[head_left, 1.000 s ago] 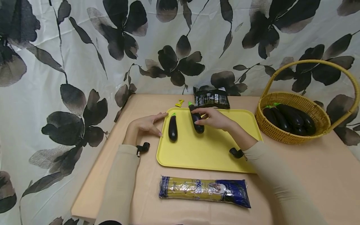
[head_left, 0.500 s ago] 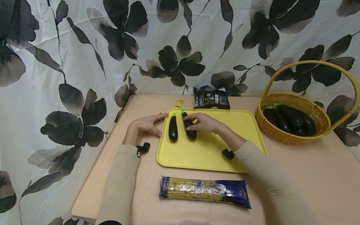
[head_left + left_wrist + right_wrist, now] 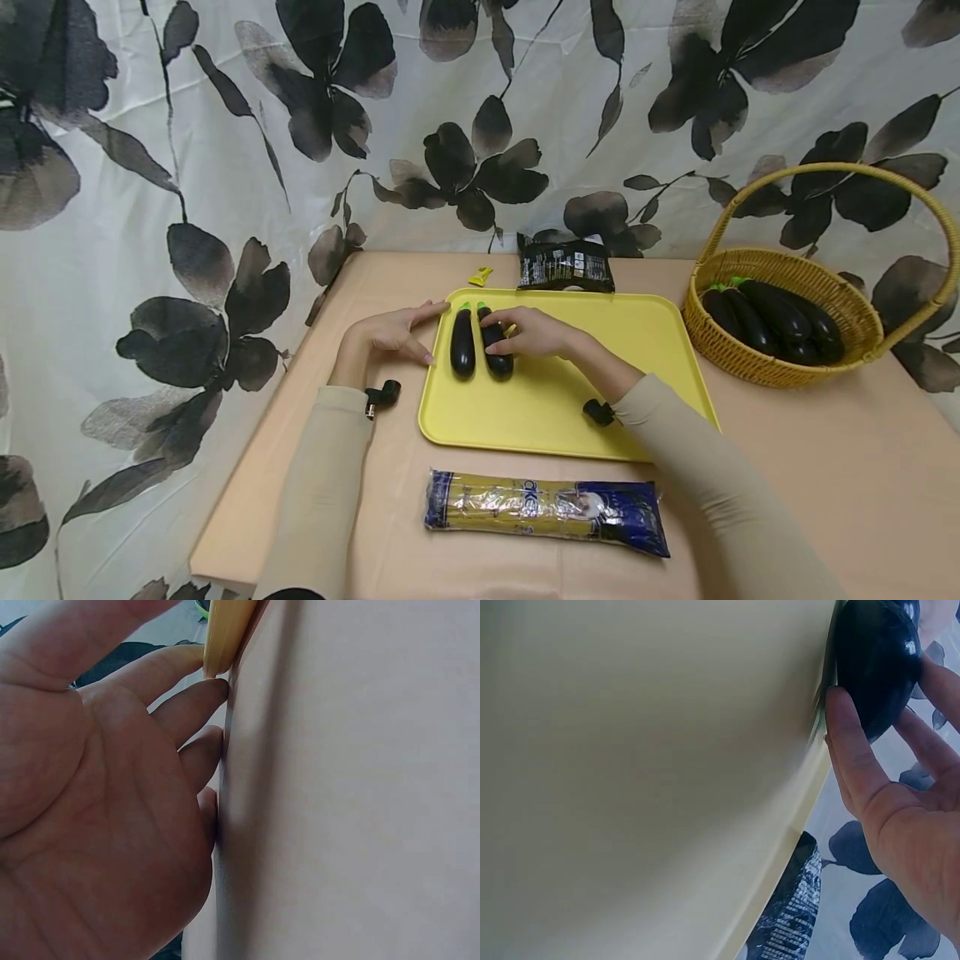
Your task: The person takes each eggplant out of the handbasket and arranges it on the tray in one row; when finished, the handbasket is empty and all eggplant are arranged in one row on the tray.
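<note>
On the yellow tray point(image 3: 517, 417) lie two dark purple eggplants with green stem ends. My right hand point(image 3: 546, 332) grips the right-hand eggplant point(image 3: 500, 367) from above, thumb on its near side and fingers past it. The right wrist view shows that eggplant's point(image 3: 874, 664) glossy rounded end between thumb and fingers. Close along its left lies the other eggplant point(image 3: 462, 346), nearly parallel. My left hand point(image 3: 386, 332) rests at the tray's left edge with fingers and thumb spread. In the left wrist view its palm faces the camera, and fingertips meet the yellow tray rim point(image 3: 225, 637).
A wicker basket point(image 3: 693, 321) with a tall handle and several eggplants stands right of the tray. Behind the tray are a black packet point(image 3: 566, 265) and a small yellow wrapped piece point(image 3: 480, 276). A gold and blue packet point(image 3: 510, 504) lies in front.
My right hand has moved the eggplant leftward across the tray, from a wide gap to close beside the other one. The left hand has stayed at the tray edge.
</note>
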Tool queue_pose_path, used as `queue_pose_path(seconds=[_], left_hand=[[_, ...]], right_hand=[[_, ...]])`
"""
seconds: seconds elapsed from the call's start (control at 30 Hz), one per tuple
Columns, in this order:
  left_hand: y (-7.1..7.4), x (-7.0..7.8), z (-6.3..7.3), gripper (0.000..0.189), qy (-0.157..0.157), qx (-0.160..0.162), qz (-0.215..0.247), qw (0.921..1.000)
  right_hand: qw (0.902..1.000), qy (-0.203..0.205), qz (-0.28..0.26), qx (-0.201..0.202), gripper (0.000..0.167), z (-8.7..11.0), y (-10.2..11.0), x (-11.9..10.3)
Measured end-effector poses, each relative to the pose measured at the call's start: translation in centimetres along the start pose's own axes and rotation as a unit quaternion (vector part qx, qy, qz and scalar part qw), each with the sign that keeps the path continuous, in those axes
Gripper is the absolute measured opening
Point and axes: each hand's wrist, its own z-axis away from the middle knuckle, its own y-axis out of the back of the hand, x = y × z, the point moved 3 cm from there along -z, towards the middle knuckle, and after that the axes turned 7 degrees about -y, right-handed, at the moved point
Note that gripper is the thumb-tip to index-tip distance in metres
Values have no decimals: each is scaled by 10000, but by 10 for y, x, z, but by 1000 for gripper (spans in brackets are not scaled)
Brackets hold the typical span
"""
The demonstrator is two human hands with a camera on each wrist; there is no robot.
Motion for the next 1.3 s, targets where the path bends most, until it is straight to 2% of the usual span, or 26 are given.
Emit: queue_pose_path(seconds=[0.37,0.63,1.3], left_hand=[[0,3,2,117,-3,-8,81,10000],[-2,2,2,117,4,-8,122,9999],[-3,0,1,118,3,-17,283,9996]], right_hand=[[9996,38,278,11,56,-2,-2,-3],[9997,-117,-82,-186,59,-1,-4,-6],[9989,-292,-198,-315,66,2,-3,-4]])
